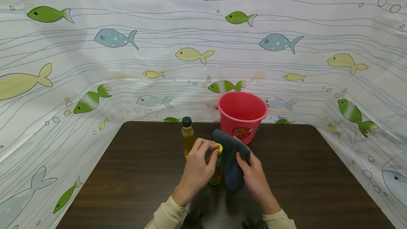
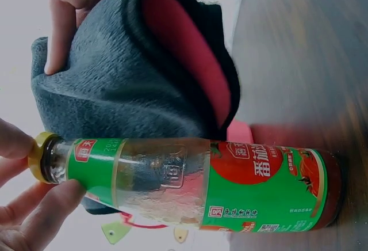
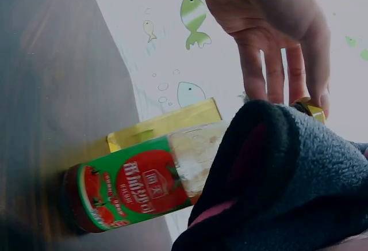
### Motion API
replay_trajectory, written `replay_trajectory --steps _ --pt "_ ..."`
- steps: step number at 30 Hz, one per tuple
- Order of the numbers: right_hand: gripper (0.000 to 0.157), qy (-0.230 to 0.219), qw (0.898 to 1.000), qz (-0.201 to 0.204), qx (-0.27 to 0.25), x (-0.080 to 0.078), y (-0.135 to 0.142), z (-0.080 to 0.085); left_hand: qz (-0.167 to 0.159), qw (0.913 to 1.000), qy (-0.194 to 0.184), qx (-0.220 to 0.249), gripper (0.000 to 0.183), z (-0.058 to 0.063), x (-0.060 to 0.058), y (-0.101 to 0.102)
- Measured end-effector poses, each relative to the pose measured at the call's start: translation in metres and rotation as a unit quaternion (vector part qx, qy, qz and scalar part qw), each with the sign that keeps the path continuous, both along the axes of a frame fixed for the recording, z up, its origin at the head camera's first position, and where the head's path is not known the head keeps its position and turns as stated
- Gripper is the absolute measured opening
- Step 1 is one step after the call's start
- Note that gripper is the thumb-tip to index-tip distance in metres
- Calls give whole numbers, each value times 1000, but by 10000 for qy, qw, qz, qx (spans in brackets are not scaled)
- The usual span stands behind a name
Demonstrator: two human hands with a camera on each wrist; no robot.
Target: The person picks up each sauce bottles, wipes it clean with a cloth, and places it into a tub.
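My left hand [image 1: 198, 163] pinches the yellow cap [image 2: 38, 158] of a glass tomato sauce bottle [image 2: 264, 187] with fingers and thumb. The bottle is upright, with green and red labels and a little reddish sauce at its base. A dark grey plush cloth [image 1: 233, 160] with a pink underside is in my right hand [image 1: 255, 177], which grips it by a fold between thumb and fingers. It hangs just right of the bottle, close beside the glass, and covers the bottle's upper part in the right wrist view.
A clear bottle of yellow oil [image 1: 188, 138] with a dark cap stands behind my left hand. Farther back to the right is a pink bucket [image 1: 227, 123]. The dark wooden table [image 1: 133, 172] meets a fish-patterned curtain [image 1: 159, 56] at its back and sides.
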State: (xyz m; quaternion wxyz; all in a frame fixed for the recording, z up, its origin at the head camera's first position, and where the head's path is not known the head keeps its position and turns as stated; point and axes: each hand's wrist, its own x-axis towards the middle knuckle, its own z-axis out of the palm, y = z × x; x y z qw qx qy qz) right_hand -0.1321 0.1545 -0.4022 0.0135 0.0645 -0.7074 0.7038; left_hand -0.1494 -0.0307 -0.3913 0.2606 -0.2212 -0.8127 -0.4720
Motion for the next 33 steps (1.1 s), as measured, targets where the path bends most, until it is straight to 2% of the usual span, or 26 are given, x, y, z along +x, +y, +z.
replay_trajectory --steps 10,16,26,33 --pt "51 101 9975 670 219 5 1 -6 -8 10000 6 32 9 0 0 0" --pt "52 111 9971 554 515 6 -5 -7 -10 10000 -20 14 9 0 0 -1" --pt "64 330 9951 210 905 9 -24 -17 3 9999 100 25 10 0 0 0" --pt "72 333 9953 381 829 6 -33 -27 -5 10000 95 -4 10 0 0 -1"
